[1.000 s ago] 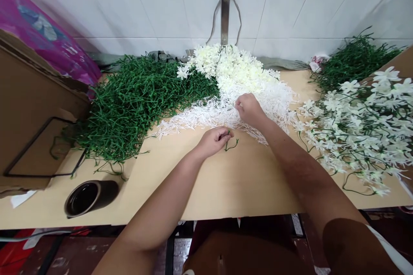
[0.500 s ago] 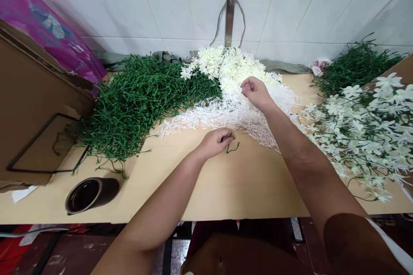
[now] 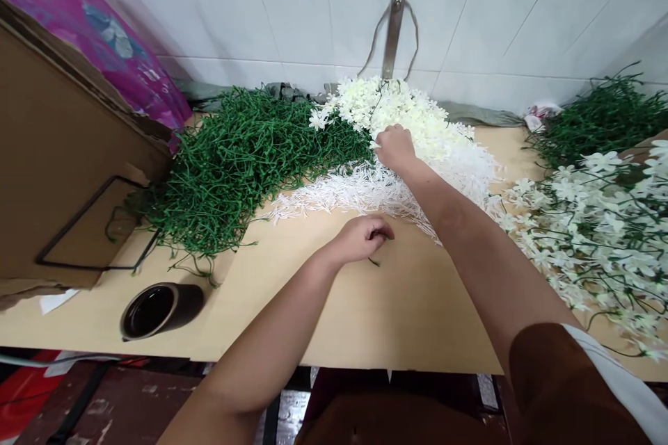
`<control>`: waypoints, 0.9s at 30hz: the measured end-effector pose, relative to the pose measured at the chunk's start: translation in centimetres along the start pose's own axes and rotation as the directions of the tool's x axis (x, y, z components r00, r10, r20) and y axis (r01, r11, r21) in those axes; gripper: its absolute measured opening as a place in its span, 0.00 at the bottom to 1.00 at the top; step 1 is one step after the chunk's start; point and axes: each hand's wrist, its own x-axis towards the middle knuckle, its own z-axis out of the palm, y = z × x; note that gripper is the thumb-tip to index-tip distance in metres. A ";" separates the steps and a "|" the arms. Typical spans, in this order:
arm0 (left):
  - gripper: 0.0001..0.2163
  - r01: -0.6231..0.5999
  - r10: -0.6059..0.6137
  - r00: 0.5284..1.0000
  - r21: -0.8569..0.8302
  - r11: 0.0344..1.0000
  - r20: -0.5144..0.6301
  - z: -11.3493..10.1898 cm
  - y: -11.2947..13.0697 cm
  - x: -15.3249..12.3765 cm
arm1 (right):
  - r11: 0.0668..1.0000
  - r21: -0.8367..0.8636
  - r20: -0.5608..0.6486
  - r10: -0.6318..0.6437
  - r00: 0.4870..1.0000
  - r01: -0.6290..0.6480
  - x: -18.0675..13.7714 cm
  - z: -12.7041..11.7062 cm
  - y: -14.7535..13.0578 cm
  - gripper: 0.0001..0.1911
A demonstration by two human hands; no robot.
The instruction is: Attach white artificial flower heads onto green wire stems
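Observation:
My left hand [image 3: 364, 238] is closed just above the board, its fingers curled round a thin green plastic stem [image 3: 374, 262]; only the stem's lower tip shows below them. Further back, my right hand [image 3: 395, 147] reaches to the left edge of a heap of white artificial flower heads [image 3: 417, 115]. Its fingers are pinched together, with a bit of white petal at the tips. Loose white stamen-like sticks [image 3: 344, 189] are spread under and in front of that heap. Left of it lies a big tangle of green stems [image 3: 245, 153].
Finished-looking white flowers on stems [image 3: 600, 236] are piled at right, with more green stems [image 3: 600, 118] behind. A dark cup [image 3: 161, 309] stands front left, near a cardboard box [image 3: 67, 153] and black wire frame [image 3: 73, 219]. A metal strip [image 3: 394, 35] stands against the tiled wall.
My right hand has moved left and down along the flower heap. My left hand has shifted slightly, and less of the green stem shows. The whole view has swung a little.

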 end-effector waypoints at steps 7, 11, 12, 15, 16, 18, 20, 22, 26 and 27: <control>0.11 -0.075 0.074 0.996 -0.030 0.997 -0.043 -0.1 -0.1 -0.1 | 0.959 0.281 -0.141 0.088 0.986 -0.046 -2.2 -1.6 0.8 0.09; 0.09 -0.137 0.113 0.965 -0.087 0.987 -0.234 0.2 -0.7 0.2 | 0.765 0.640 -0.024 0.119 0.993 -0.076 -6.5 -2.9 1.2 0.06; 0.09 -0.136 0.099 0.959 -0.125 0.983 -0.265 0.2 -0.9 0.2 | 0.717 0.694 0.013 0.078 0.997 -0.065 -7.8 -3.1 1.2 0.06; 0.09 -0.135 0.035 0.934 -0.261 0.956 -0.354 0.1 -1.4 0.4 | 0.626 0.779 0.077 -0.060 0.995 -0.022 -11.2 -3.3 0.9 0.07; 0.10 -0.151 0.014 0.920 -0.323 0.934 -0.391 0.0 -1.5 0.5 | 0.607 0.795 0.095 -0.093 0.991 -0.020 -12.1 -3.3 0.8 0.07; 0.14 -0.189 -0.026 0.903 -0.451 0.872 -0.429 -0.2 -1.7 0.6 | 0.577 0.816 0.121 -0.131 0.984 -0.023 -13.3 -3.2 0.5 0.08; 0.20 -0.215 -0.056 0.890 -0.525 0.823 -0.453 -0.4 -1.7 0.8 | 0.561 0.827 0.126 -0.129 0.984 -0.032 -13.9 -2.8 0.3 0.08; 0.24 -0.218 -0.085 0.878 -0.551 0.806 -0.472 -0.3 -1.7 0.9 | 0.559 0.828 0.128 -0.091 0.988 -0.055 -14.2 -2.1 0.0 0.08; 0.24 -0.212 -0.114 0.844 -0.521 0.827 -0.525 0.1 -1.6 1.1 | 0.587 0.808 0.131 -0.102 0.986 -0.047 -14.4 -0.6 -0.4 0.09; 0.23 -0.213 -0.119 0.830 -0.506 0.836 -0.545 0.2 -1.6 1.2 | 0.583 0.812 0.121 -0.125 0.985 -0.026 -14.4 -0.3 -0.4 0.09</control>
